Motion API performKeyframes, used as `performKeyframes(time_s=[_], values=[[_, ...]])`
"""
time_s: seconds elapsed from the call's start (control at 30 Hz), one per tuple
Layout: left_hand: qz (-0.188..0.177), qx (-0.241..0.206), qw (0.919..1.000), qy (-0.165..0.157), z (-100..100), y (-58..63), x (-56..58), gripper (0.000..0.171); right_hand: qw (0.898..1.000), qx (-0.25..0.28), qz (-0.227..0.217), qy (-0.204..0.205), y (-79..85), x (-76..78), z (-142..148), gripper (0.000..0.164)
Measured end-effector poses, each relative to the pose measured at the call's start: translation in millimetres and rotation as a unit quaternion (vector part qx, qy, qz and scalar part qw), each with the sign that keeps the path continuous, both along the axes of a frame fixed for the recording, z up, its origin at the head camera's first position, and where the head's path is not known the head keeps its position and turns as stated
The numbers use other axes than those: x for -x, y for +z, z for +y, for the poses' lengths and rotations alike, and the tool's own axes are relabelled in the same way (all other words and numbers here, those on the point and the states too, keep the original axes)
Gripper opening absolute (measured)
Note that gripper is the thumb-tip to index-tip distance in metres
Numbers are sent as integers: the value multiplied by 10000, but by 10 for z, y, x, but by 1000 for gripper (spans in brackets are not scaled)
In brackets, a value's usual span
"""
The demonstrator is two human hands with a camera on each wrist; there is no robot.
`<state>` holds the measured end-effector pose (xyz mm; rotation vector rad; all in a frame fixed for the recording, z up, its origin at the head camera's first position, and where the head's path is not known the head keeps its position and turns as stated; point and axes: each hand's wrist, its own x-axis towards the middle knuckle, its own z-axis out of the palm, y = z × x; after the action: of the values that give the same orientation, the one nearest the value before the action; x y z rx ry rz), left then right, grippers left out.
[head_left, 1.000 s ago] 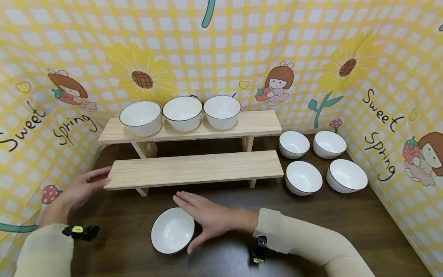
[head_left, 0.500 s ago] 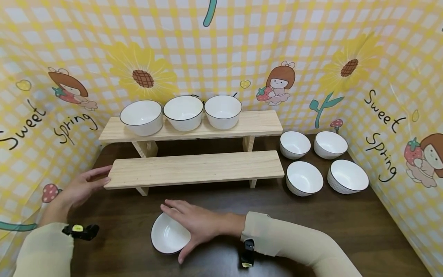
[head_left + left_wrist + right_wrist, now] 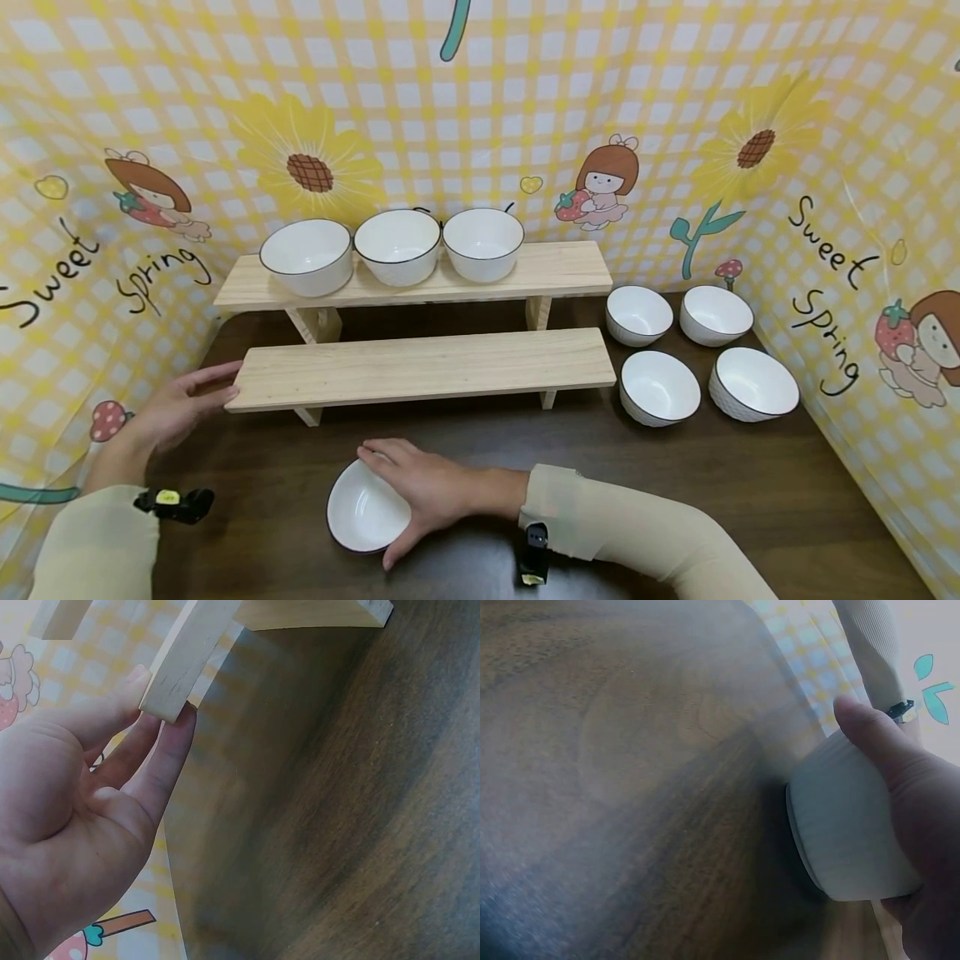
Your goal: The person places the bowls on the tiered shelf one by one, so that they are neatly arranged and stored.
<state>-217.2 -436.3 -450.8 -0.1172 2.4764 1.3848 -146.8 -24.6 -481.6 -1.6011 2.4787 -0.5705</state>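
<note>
On the dark table stands a white bowl (image 3: 363,512) with a dark rim, near the front. My right hand (image 3: 431,492) grips it from the right, with the thumb on the near side and the fingers at the far side. In the right wrist view the thumb lies along the bowl's (image 3: 847,825) outer wall, and the fingers are mostly hidden. My left hand (image 3: 168,408) pinches the left end of the lower board of a two-tier wooden shelf (image 3: 420,367). The left wrist view shows the thumb and fingertips on either side of the board's end (image 3: 169,697).
Three white bowls (image 3: 397,246) stand side by side on the upper board (image 3: 566,267), toward its left. Several more bowls (image 3: 660,387) stand on the table (image 3: 675,475) right of the shelf. A yellow checked cloth (image 3: 480,108) encloses the back and sides.
My right hand has moved left over the front bowl and closed around its right side. The bowl has stayed in place, and my left hand keeps its hold on the shelf.
</note>
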Motion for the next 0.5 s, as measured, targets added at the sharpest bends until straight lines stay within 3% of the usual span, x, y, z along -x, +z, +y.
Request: performKeyframes(time_s=[0.5], values=[[79, -121, 9999, -75, -26, -26, 1, 76, 9998, 70, -69, -169, -41, -1, -7, 128]])
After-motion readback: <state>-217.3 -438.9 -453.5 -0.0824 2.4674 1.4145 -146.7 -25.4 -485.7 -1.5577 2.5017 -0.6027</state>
